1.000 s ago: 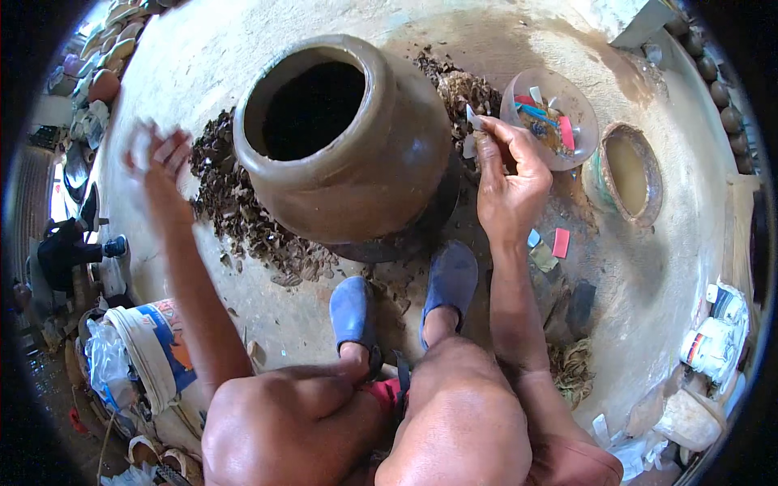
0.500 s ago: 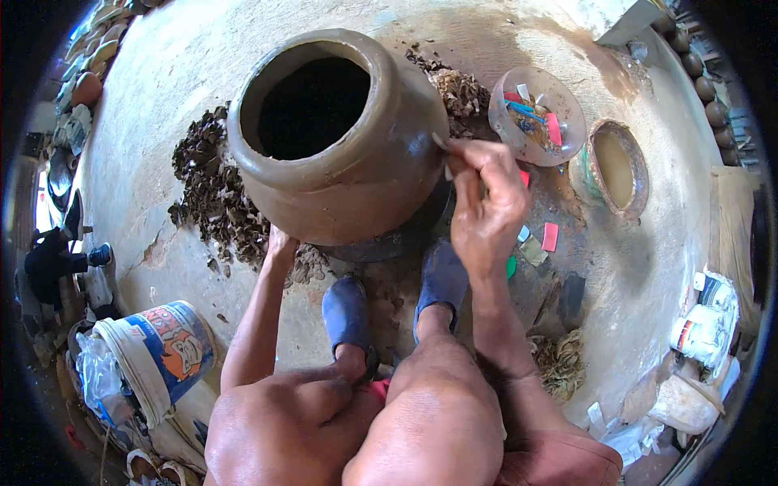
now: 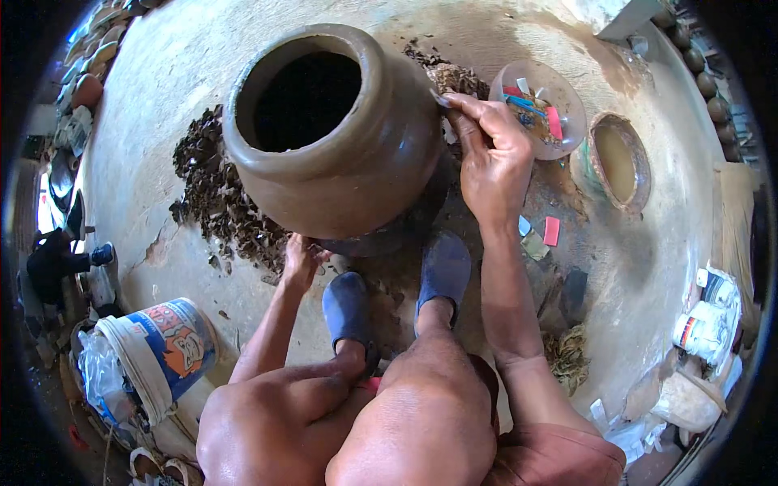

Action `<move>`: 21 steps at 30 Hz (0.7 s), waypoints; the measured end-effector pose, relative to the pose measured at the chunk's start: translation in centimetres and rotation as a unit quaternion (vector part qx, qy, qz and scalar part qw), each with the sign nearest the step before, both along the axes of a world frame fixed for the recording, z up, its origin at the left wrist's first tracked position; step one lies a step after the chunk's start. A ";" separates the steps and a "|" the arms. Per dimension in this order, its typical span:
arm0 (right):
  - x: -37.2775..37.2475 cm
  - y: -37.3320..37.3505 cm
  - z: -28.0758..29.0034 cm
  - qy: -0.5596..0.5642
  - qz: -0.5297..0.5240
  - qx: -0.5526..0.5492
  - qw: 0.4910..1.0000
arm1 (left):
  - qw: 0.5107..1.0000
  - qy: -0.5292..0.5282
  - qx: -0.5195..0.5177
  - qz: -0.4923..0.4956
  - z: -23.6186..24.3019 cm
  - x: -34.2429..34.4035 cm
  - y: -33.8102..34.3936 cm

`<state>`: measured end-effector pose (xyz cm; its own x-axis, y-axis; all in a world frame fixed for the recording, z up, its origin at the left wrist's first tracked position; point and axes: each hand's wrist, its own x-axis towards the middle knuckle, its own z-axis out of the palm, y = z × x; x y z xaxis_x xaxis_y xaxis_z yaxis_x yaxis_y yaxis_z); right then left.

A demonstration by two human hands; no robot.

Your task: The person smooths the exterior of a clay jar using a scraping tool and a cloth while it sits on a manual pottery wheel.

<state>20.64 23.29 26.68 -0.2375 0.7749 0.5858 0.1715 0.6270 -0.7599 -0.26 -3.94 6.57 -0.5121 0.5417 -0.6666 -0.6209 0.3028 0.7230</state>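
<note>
A large, round-bellied brown clay pot (image 3: 348, 190) stands before me with its wide mouth tilted toward the upper left. My right hand (image 3: 498, 158) is at its right side, fingers pinched on a small thin flat piece (image 3: 442, 100) that meets the pot's shoulder. What kind of piece it is stays unclear. Low at the pot's near side is my left hand (image 3: 301, 261), its fingers loosely extended by the underside and partly hidden. A dark base shows beneath the pot.
Dark clay scraps (image 3: 215, 190) lie left of the pot. Beyond my right hand are a clear bowl (image 3: 577, 105) of small tools and a basin (image 3: 644, 174) of murky water. A pink piece (image 3: 552, 231) lies on the floor. A white-and-blue bucket (image 3: 174, 344) stands at left.
My right hand has moved up along the pot's side with the thin piece. My left hand has shifted slightly right along the base, showing more fingers. The pot looks slightly turned.
</note>
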 end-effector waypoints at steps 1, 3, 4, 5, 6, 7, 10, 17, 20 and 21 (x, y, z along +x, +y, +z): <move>0.0 0.3 -0.1 0.009 0.015 0.006 1.000 | 1.000 -0.016 0.009 0.022 0.6 1.5 0.9; -1.8 -1.1 0.7 0.000 0.045 0.014 0.999 | 0.998 -0.034 0.031 0.041 -1.2 1.9 -1.4; -1.3 -1.6 0.7 -0.002 0.045 0.012 0.999 | 0.998 -0.036 0.030 0.041 -0.9 2.8 -1.5; -1.0 -2.1 0.8 -0.026 0.044 0.022 0.998 | 0.996 -0.083 0.023 0.027 0.2 4.2 -1.2; -0.6 -2.5 0.7 -0.050 0.043 0.033 0.997 | 0.991 -0.130 0.017 0.012 1.1 5.3 -0.7; -0.5 -2.9 0.8 -0.047 0.049 0.053 0.996 | 0.991 -0.129 0.016 0.014 1.7 6.1 -0.4; 0.1 -5.1 2.2 -0.078 0.049 0.052 0.994 | 0.969 -0.240 -0.010 -0.060 2.1 6.9 -0.2; 1.0 -7.3 2.0 -0.083 0.110 0.107 0.985 | 0.996 -0.070 -0.057 0.025 0.1 0.4 1.1; 0.7 -4.2 1.9 -0.044 0.027 0.099 0.994 | 0.997 -0.003 -0.070 0.013 -0.5 -2.0 2.0; 0.5 -2.4 1.3 -0.050 0.019 0.109 0.993 | 0.999 0.021 -0.034 0.017 -0.9 -2.0 2.4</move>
